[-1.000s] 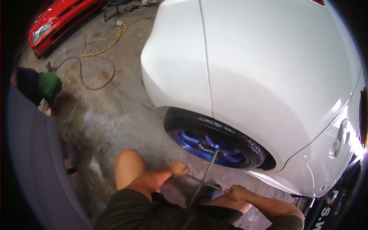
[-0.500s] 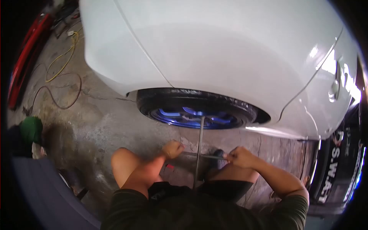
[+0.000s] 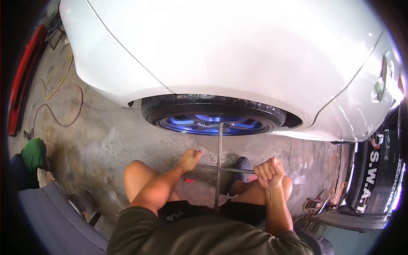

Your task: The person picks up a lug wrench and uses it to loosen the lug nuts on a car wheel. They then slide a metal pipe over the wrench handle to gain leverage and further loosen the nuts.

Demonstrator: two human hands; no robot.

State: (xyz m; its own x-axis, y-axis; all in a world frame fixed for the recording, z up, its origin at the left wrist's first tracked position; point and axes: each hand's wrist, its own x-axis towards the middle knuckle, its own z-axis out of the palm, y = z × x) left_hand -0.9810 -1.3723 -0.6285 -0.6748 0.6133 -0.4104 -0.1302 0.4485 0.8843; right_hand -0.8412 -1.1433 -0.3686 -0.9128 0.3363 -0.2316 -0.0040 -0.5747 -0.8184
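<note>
A four-way lug wrench [image 3: 219, 148] reaches from the blue-spoked wheel [image 3: 182, 121] back towards my body, its far end at the middle of the rim. The crossbar lies almost level in front of my knees. My left hand [image 3: 190, 160] is closed at the crossbar's left end. At the right end, the fingers of my right hand [image 3: 270, 173] are wrapped round the bar, with the forearm upright below it. The black tyre [image 3: 212, 104] sits under the fender of a white car [image 3: 204, 51]. Where the wrench socket meets the wheel is too small to make out.
A small red object [image 3: 188, 180] lies on the concrete floor between my legs. Yellow and dark red hoses [image 3: 63, 124] curl at the left near a red bar [image 3: 25, 80]. Green cloth [image 3: 34, 152] and a grey panel [image 3: 59, 216] are at lower left; a black lettered panel [image 3: 374, 170] stands right.
My view has shifted, so the car sits further left. My right forearm has swung from reaching in sideways to nearly upright, with the fist turned. Both hands stay at the wrench's crossbar.
</note>
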